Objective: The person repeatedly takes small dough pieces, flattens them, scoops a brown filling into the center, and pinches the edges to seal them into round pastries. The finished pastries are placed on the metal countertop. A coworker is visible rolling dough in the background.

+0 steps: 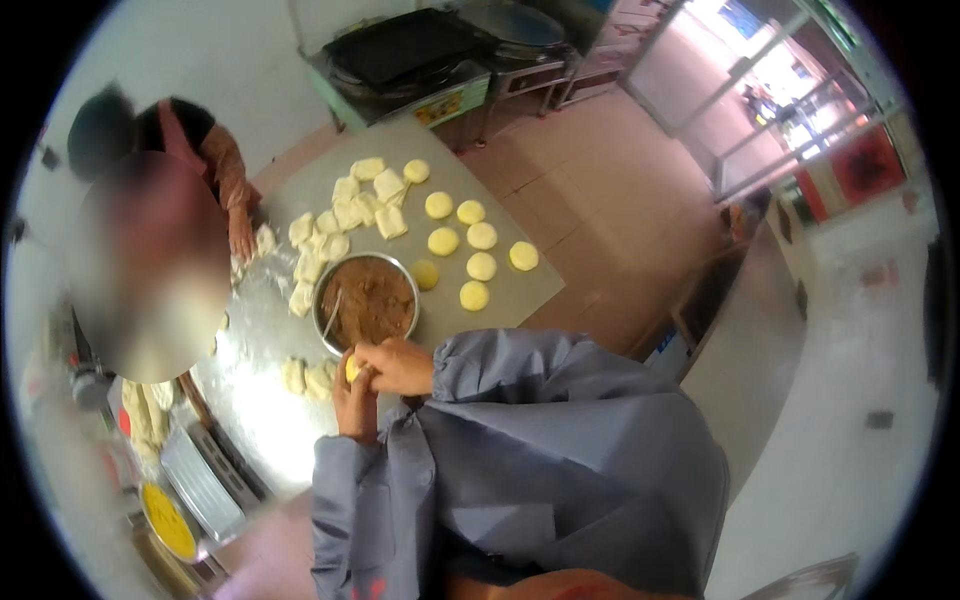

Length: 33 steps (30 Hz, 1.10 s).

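My left hand (355,407) and my right hand (400,367) meet at the near side of a metal bowl. Between them is a small yellow dough piece (352,368), partly hidden by the fingers of both. The bowl's rim (417,306) surrounds a brown, crumbly filling (379,296), and a thin utensil (332,312) leans in it on the left. Several round yellow dough cakes (481,266) lie to the right of the bowl. Pale flattened dough pieces (346,214) form a loose arc behind and left of it. More pale dough (307,377) rests left of my hands.
A co-worker's hand (241,234) touches dough at the metal table's (259,420) left side. A metal tray (202,480) and a basin of yellow food (169,521) stand lower left. Behind is a black griddle (405,45); tiled floor (592,180) lies right.
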Motion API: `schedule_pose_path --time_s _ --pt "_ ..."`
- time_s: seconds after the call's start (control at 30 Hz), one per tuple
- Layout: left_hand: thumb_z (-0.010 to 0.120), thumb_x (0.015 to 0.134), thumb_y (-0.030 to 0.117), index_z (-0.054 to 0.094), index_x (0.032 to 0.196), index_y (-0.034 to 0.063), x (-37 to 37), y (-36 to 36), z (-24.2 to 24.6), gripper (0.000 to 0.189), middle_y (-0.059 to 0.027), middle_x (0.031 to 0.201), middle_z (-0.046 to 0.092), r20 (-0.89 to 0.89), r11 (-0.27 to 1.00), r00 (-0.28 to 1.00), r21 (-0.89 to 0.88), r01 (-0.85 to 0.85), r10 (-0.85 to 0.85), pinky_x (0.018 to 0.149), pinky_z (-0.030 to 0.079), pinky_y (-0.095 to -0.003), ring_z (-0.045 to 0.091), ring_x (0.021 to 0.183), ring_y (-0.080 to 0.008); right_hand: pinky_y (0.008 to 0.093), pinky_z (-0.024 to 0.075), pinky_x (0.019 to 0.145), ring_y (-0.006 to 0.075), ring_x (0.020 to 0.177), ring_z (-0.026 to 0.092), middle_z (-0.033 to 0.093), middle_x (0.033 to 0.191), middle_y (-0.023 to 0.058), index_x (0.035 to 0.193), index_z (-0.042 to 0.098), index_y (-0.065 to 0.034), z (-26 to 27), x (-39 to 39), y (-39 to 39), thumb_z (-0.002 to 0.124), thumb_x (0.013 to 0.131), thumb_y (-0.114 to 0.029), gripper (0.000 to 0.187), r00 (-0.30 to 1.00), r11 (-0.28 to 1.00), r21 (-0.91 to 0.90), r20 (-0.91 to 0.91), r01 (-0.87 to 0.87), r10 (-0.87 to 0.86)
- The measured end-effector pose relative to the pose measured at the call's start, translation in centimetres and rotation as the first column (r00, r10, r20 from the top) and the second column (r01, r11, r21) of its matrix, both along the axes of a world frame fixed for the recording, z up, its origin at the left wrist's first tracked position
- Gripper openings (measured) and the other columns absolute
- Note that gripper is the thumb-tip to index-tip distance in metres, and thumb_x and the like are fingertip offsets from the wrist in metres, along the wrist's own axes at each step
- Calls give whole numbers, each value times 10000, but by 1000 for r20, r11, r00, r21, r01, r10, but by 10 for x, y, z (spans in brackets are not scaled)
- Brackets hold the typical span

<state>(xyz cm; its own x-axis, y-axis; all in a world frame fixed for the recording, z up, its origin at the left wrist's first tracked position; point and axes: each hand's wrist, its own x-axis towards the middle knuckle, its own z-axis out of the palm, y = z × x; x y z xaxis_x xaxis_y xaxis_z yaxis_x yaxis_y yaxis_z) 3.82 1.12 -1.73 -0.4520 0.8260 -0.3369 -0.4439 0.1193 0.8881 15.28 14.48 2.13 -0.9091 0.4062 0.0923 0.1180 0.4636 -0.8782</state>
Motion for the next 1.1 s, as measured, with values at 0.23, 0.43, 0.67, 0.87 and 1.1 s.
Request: schedule_pose_path --time_s 0.23,0.43,0.67,0.87,1.1 --pt "540 1003 172 496 1336 -40 2 -6 -9 397 -132 1206 618 203 989 973 75 -125 107 895 546 -335 650 1051 -238 401 520 815 297 977 656 670 1055 122 1353 527 -8 13 5 13 805 753 -243 702 987 954 -270 59 -131 152" --pt "530 998 202 523 1310 10 13 1 -6 366 -101 1219 607 242 997 970 81 -18 -3 861 543 -351 623 1085 -226 424 440 1030 335 1254 536 558 1315 161 1310 563 -58 -29 -3 6 803 740 -189 633 946 951 16 -96 -310 310" --pt "532 987 224 491 1340 15 14 -1 -2 412 -102 1284 565 331 979 944 195 -53 -15 1000 463 -374 570 1185 -236 434 442 1052 346 1236 553 591 1292 140 1219 595 -61 -10 -1 -1 762 750 -97 500 935 990 130 -340 -56 98" --pt "499 1001 216 463 1374 14 10 3 4 426 -103 1308 545 192 973 981 221 -63 20 1015 453 -373 548 1211 -233 437 454 1040 344 1247 554 584 1336 129 1200 607 -52 -7 -4 3 768 739 -125 494 921 989 149 -385 1 57" --pt "497 998 327 429 1435 56 4 4 2 518 -103 1400 515 413 971 909 235 -45 -58 1115 381 -416 492 1320 -245 440 469 1032 351 1234 569 602 1307 141 1196 636 -55 5 -13 8 779 720 -124 502 979 996 58 -188 -67 77"
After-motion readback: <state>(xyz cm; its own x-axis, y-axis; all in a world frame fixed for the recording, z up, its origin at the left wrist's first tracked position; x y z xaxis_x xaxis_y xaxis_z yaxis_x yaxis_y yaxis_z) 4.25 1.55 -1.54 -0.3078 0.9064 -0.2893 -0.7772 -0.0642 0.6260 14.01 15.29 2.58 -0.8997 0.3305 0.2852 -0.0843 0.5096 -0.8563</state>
